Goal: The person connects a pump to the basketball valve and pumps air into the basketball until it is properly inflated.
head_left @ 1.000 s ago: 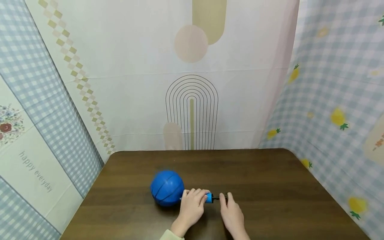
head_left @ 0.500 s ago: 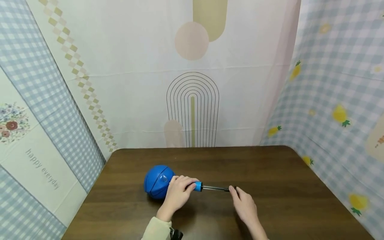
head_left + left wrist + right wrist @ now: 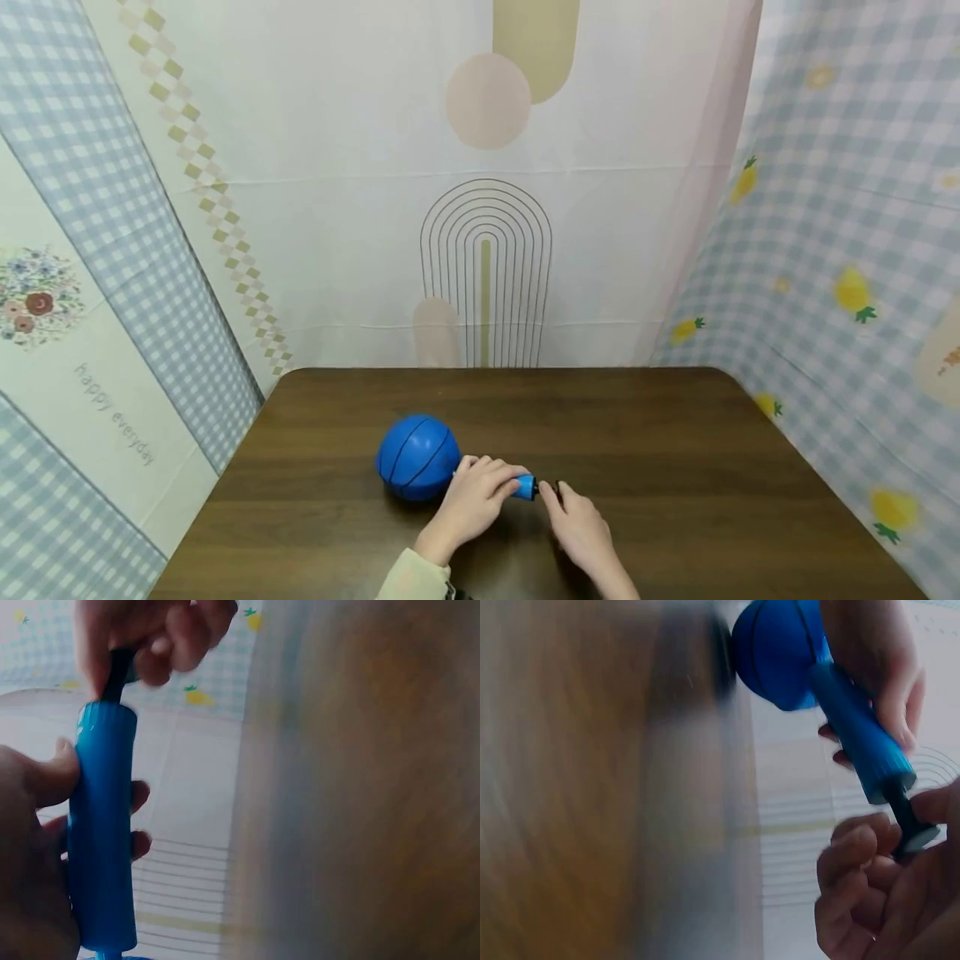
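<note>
On the table sits a blue ball (image 3: 417,457) with black seam lines, left of both hands. My left hand (image 3: 474,500) grips the blue barrel of a hand pump (image 3: 103,825), whose front end points at the ball. At the pump's other end, my right hand (image 3: 579,527) holds the black handle (image 3: 913,840) between thumb and fingers. The handle stands close to the barrel, with only a short piece of black rod showing. In the head view, the left hand covers most of the barrel and the spot where pump meets ball.
The dark brown wooden table (image 3: 637,433) has rounded far corners. Behind it hangs a pale printed cloth (image 3: 337,250). Blue checked cloths flank it, the right one (image 3: 810,333) printed with yellow pineapples.
Half a second ago the pump rod was drawn far out to the right; now the handle is back near the barrel. The ball and left hand have shifted slightly right.
</note>
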Available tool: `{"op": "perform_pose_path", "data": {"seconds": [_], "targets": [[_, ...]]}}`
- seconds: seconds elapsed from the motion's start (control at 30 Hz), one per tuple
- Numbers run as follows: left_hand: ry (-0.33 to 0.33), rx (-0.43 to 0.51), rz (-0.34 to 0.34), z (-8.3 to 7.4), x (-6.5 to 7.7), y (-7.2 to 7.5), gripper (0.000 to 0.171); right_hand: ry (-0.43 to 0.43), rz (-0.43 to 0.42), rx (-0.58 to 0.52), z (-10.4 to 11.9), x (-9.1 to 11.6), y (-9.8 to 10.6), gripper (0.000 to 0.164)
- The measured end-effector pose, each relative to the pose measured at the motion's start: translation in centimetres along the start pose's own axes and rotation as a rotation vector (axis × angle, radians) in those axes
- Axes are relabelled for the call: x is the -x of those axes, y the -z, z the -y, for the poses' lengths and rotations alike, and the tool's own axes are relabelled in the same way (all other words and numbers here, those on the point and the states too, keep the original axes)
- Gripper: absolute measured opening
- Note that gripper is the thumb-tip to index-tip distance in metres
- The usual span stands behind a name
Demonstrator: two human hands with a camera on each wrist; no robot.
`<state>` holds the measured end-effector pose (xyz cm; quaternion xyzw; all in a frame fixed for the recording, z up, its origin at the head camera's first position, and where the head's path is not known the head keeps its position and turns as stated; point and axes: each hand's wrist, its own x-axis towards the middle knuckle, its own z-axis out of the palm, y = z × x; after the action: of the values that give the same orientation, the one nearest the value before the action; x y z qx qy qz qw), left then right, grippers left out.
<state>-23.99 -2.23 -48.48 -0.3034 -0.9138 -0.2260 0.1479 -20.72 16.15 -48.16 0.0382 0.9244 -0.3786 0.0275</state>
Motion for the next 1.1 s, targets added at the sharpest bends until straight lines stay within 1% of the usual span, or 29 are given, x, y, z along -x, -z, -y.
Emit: {"op": "perform_pose_path", "data": {"seconds": [0.03,0.07,0.17,0.23,0.27,0.37,0.47,0.5,0.53,0.57,0.63,0.73,0.8,0.83,0.87,0.93,1.03,1.1], "targets": [[-0.004,0.009,0.001,0.3,-0.1,0.3,0.027,0.007,-0.013,0.025,-0.2,0.0,0.5,0.076],[-0.006,0.009,-0.004,0.5,-0.2,0.6,0.026,0.003,-0.024,0.022,-0.3,0.0,0.8,0.072],[0.003,-0.018,-0.054,1.2,-0.2,1.4,0.023,-0.031,-0.067,-0.036,-1.2,0.0,1.9,0.060],[0.023,-0.030,-0.087,1.4,-0.3,1.7,0.021,-0.053,-0.091,-0.076,-1.8,-0.1,2.2,0.058],[0.028,-0.051,-0.104,1.5,-0.4,1.8,0.021,-0.066,-0.099,-0.091,-1.9,-0.2,2.3,0.058],[0.016,-0.126,-0.125,1.1,-0.7,1.4,0.023,-0.059,-0.117,-0.092,-1.5,-0.4,1.7,0.064],[-0.028,-0.199,-0.120,0.5,-0.8,0.6,0.024,-0.021,-0.087,-0.052,-0.4,-0.3,0.3,0.076],[-0.039,-0.203,-0.113,0.4,-0.8,0.3,0.024,-0.010,-0.071,-0.046,-0.2,-0.2,-0.2,0.079],[-0.049,-0.200,-0.111,0.2,-0.6,0.0,0.023,0.002,-0.059,-0.039,0.0,-0.1,-0.7,0.081],[-0.055,-0.190,-0.109,0.1,-0.5,-0.3,0.023,0.008,-0.046,-0.044,0.1,0.0,-1.1,0.079],[-0.065,-0.152,-0.108,0.0,-0.1,-0.7,0.022,0.019,-0.029,-0.059,0.0,0.2,-1.4,0.069],[-0.068,-0.076,-0.100,-0.2,0.4,-1.2,0.024,0.020,0.007,-0.077,-0.7,0.3,-0.8,0.054],[-0.067,-0.042,-0.091,-0.1,0.5,-1.2,0.025,0.009,0.018,-0.068,-1.4,0.2,0.0,0.052],[-0.063,-0.031,-0.086,-0.1,0.5,-1.0,0.026,-0.003,0.023,-0.069,-1.7,0.2,0.5,0.054],[-0.055,-0.025,-0.081,-0.1,0.5,-0.9,0.026,-0.011,0.021,-0.074,-2.0,0.2,0.9,0.056],[-0.037,-0.028,-0.092,0.1,0.4,-0.5,0.025,-0.052,0.011,-0.105,-2.5,0.2,1.9,0.058],[0.011,-0.049,-0.141,0.4,0.3,0.1,0.022,-0.104,-0.028,-0.139,-3.0,0.1,3.0,0.059],[0.031,-0.079,-0.184,0.4,0.0,0.2,0.021,-0.095,-0.078,-0.094,-2.8,0.0,3.2,0.058]]}}
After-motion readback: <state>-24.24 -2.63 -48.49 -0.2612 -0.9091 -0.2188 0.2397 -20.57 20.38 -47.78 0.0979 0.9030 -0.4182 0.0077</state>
